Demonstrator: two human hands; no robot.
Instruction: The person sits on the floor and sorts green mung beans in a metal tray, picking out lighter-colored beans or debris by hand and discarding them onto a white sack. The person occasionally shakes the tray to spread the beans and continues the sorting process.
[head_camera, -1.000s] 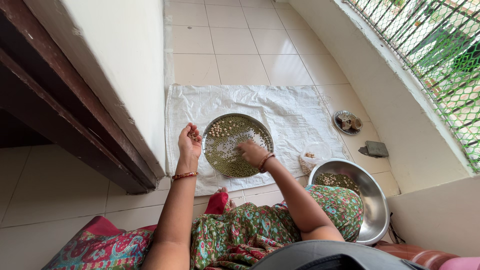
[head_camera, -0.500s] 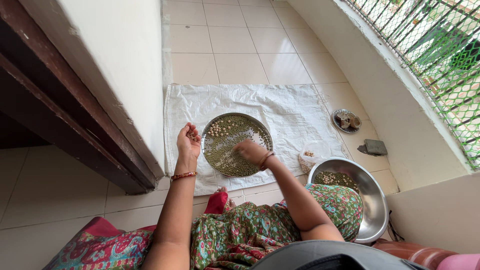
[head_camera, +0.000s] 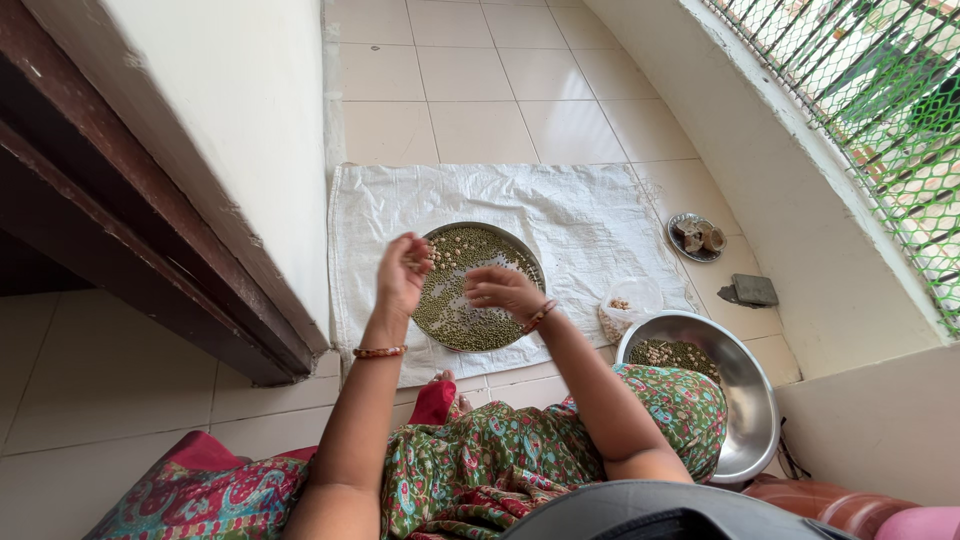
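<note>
Green lentils (head_camera: 470, 300) fill a round metal tray (head_camera: 532, 262) at frame centre, sitting on a white woven sheet (head_camera: 580, 215) spread over the pale tiled floor (head_camera: 480, 80).

Change since a second ago: right hand (head_camera: 503, 290) has slid from the tray's lower right edge toward its middle, fingers now spread flat over the grains, gripping nothing visible. Left hand (head_camera: 403, 270) has stayed raised at the tray's left rim, fingers curled together; a few grains may be pinched there, too small to tell. Reads as picking through the grains, spot by spot.

Containers, large to small:
- Big steel bowl (head_camera: 750, 400), lower right, beside the person's knee; a shallow layer of the same greenish grains at its bottom.
- Clear plastic bag (head_camera: 630, 305), between tray and bowl, a few pale bits inside.
- Small metal dish (head_camera: 697, 238), right of the sheet, brownish lumps in it.
- Flat grey block (head_camera: 752, 290) on the tiles just below the dish.
</note>
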